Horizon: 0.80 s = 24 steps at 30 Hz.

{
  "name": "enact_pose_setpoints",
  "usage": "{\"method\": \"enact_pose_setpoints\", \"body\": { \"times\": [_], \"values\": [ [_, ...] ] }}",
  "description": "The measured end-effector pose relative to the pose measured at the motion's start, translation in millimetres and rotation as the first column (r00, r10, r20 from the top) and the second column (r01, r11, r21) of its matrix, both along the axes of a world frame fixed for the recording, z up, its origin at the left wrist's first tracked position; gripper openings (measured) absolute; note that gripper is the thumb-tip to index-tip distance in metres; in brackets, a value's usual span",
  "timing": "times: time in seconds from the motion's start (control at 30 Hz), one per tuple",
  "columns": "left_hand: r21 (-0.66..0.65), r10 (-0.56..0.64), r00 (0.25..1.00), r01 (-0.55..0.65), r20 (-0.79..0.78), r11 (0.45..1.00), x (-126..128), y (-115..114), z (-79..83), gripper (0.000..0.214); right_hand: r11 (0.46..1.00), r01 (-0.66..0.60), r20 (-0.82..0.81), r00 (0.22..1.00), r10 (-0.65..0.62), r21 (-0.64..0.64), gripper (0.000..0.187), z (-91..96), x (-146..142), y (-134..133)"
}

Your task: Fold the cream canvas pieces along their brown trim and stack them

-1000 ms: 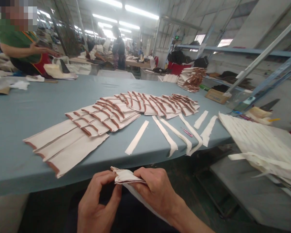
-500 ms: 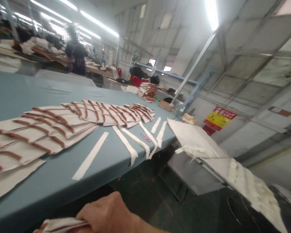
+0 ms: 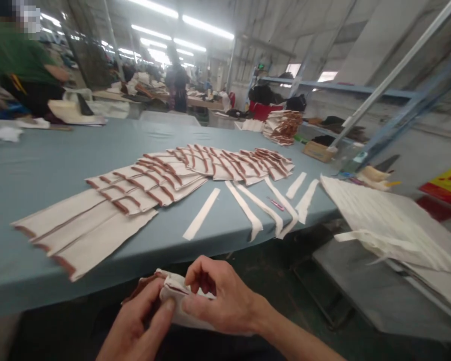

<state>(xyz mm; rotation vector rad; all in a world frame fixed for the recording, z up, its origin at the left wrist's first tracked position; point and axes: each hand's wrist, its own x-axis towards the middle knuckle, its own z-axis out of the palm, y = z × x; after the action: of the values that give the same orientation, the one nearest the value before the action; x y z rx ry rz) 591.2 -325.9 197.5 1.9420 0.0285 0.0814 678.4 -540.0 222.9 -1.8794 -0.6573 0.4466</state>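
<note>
Below the table's near edge, both my hands hold a folded cream cloth piece with a brown trim (image 3: 175, 296). My left hand (image 3: 135, 326) pinches its left end with thumb and fingers. My right hand (image 3: 220, 296) curls over its right side, fingers closed on the cloth. On the blue-grey table (image 3: 41, 170) lies a fanned row of like cream pieces with brown edges (image 3: 165, 180). Several plain white strips (image 3: 248, 208) lie beside them near the table's edge, with a small pink tool (image 3: 276, 203) among them.
A stack of trimmed pieces (image 3: 281, 126) sits at the table's far end. A pile of white cloth (image 3: 383, 220) rests on a lower grey stand to the right. A person in green (image 3: 18, 65) works at the far left; another stands further back.
The view swung right and came back to the table. My left hand, out of view half a second ago, is again on the cloth; the piece now shows its brown trim.
</note>
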Motion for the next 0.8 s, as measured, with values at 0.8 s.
{"method": "enact_pose_setpoints", "body": {
  "times": [0.8],
  "values": [
    [-0.017, 0.138, 0.988, -0.137, 0.063, 0.990, -9.3, 7.1, 25.2, 0.042, 0.961, -0.210, -0.564, 0.778, 0.277, 0.181, 0.034, 14.2, 18.3, 44.4]
  ]
}}
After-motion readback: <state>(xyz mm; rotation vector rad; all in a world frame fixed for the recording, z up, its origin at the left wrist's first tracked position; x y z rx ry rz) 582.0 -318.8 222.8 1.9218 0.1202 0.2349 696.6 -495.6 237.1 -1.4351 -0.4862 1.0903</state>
